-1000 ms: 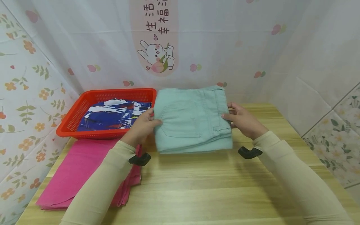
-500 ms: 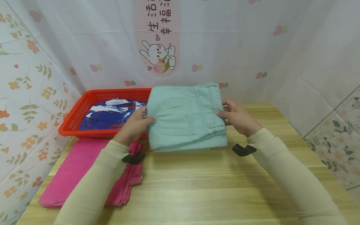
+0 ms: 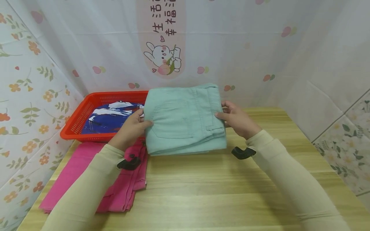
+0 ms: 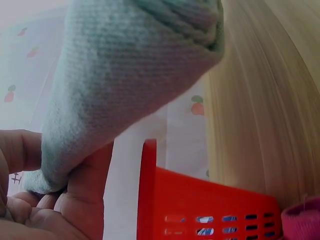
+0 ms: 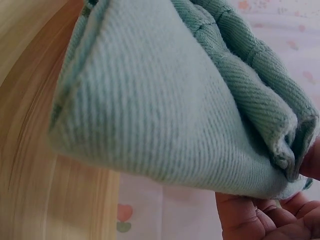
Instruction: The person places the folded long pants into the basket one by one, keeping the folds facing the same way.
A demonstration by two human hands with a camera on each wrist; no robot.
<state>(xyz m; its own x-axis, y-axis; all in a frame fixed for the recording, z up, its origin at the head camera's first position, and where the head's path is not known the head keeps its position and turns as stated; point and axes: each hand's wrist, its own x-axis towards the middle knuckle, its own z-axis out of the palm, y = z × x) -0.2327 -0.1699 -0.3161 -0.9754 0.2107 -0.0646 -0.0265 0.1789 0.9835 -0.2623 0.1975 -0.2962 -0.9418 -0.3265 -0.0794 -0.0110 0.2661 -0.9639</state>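
Folded light-green trousers, with a back pocket facing up, hang above the table between both hands. My left hand grips their left edge, thumb on top and fingers beneath. On the opposite edge my right hand pinches the waistband side the same way. In the left wrist view the trousers' thick fold lies between thumb and fingers. The right wrist view shows the layered edge held at the lower right. Just behind the left hand is a red plastic basket, its right end hidden by the trousers.
Inside the basket lies a folded blue garment with white patches. A folded pink garment lies on the wooden table, in front of the basket and partly under the left forearm. A printed curtain hangs behind the table.
Both hands have carried the folded trousers leftward, and they now cover more of the basket's right end. The grip looks the same. The basket and pink garment have stayed in place.
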